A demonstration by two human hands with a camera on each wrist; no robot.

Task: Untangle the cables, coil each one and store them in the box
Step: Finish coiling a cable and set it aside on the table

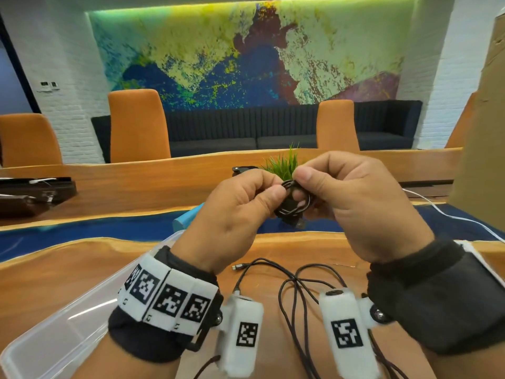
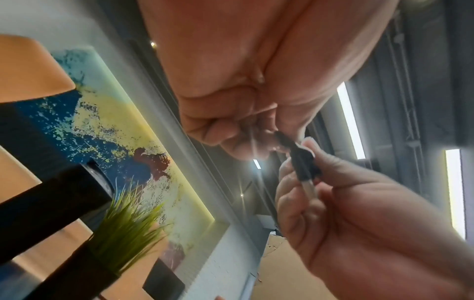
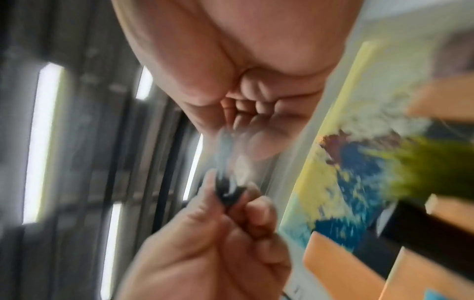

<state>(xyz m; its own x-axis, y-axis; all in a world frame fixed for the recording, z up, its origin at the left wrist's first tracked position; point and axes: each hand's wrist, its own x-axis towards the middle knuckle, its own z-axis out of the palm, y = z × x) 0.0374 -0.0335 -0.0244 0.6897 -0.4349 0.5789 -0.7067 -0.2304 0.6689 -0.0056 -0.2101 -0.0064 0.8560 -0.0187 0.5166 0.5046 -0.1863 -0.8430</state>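
I have my left hand point(image 1: 240, 206) and my right hand point(image 1: 352, 198) raised together above the table point(image 1: 68, 269), both pinching the small black coil point(image 1: 293, 199) between thumb and fingertips, its plug hanging out below. The coil is tight and springy, I think; if either pinch eases before the end is tucked in, the loops could spring open and I would have to wind it again. Carrying it to the box point(image 1: 54, 332) at my lower left with one hand only could let it unroll the same way. The other cables point(image 1: 295, 285) lie loose and crossed on the table under my wrists, and a dangling plug might snag them and drag them along. My knuckles hide most of the coil, so I cannot tell how many turns it has or whether the free end is wrapped round. The right wrist view is blurred; the box is cut off by the frame edge and my left arm, and whether anything lies in it I cannot tell.
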